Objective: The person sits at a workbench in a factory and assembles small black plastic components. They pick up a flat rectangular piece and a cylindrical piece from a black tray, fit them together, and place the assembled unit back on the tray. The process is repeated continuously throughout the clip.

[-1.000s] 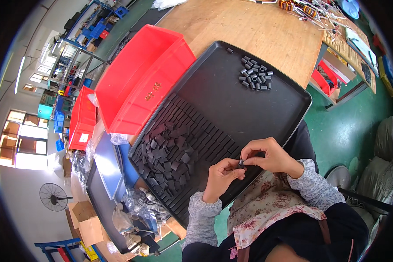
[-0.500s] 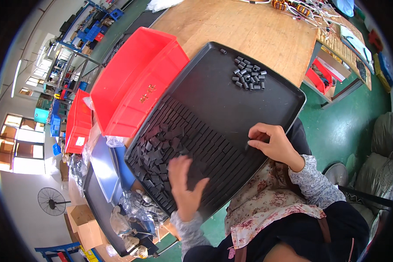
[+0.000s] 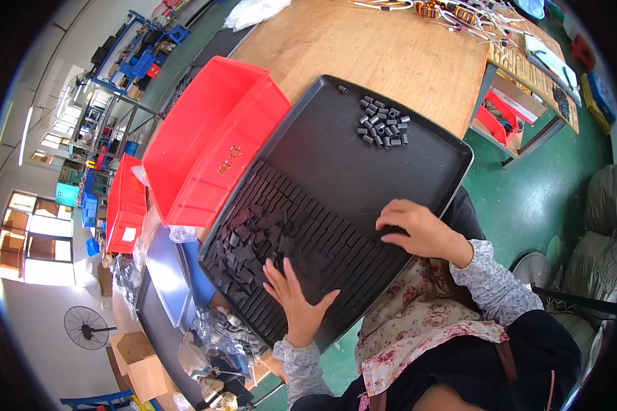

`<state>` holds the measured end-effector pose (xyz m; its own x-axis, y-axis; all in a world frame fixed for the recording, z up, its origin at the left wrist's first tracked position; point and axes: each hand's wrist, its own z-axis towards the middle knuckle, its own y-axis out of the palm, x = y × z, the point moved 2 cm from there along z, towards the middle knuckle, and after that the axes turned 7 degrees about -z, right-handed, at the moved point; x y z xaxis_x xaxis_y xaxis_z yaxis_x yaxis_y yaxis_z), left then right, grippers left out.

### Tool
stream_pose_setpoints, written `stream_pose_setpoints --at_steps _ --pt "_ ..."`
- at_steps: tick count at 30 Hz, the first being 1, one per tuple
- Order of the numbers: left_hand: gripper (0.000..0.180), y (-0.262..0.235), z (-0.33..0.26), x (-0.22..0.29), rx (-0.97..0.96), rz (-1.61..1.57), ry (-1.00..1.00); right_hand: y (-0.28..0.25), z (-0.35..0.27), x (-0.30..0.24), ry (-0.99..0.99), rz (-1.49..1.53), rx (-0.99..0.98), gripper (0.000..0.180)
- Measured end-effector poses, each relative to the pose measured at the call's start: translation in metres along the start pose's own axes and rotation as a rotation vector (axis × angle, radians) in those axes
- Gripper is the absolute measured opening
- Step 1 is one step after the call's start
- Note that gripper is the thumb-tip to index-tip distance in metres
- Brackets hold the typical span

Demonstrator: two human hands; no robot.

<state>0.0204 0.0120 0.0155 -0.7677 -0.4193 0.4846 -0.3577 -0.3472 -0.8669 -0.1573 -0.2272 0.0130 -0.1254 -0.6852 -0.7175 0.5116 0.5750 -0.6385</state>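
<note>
A large black tray [image 3: 428, 133] lies tilted across my lap and the table edge. Rows of flat black rectangular pieces [image 3: 322, 226] cover its near half, with a loose heap of the same pieces [image 3: 243, 240] at its left end. My left hand [image 3: 291, 294] rests palm down on the pieces beside that heap, fingers spread. My right hand [image 3: 418, 229] presses its fingertips on the rows near the tray's right rim. A small cluster of dark grey cylinders [image 3: 382, 127] sits at the tray's far end.
A red plastic bin [image 3: 209, 144] stands left of the tray, another red bin [image 3: 123, 205] beyond it. The wooden table [image 3: 384, 48] carries wire coils [image 3: 445, 10] at the back. Plastic bags [image 3: 216, 332] and cardboard boxes [image 3: 134, 353] lie lower left. Green floor lies to the right.
My hands were together at the tray's near edge pinching a small piece. They have parted: the left went down onto the heap, the right onto the rows.
</note>
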Motion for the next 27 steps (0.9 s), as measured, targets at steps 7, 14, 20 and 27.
stream_pose_setpoints --at_steps 7,14,20,27 --pt "0.088 0.015 0.055 0.0 0.001 -0.066 0.15 -0.05 0.067 0.062 -0.003 -0.426 0.437 0.053" --pt "0.066 0.013 0.071 -0.001 0.097 -0.06 0.153 -0.041 0.115 0.137 -0.013 -0.591 0.237 0.047" --pt "0.029 -0.01 0.06 0.006 0.19 -0.147 0.13 -0.03 0.097 0.098 0.054 -0.375 0.043 0.047" --pt "0.015 -0.02 0.059 0.016 0.214 -0.242 0.138 -0.027 0.075 0.064 -0.057 -0.259 -0.045 0.042"
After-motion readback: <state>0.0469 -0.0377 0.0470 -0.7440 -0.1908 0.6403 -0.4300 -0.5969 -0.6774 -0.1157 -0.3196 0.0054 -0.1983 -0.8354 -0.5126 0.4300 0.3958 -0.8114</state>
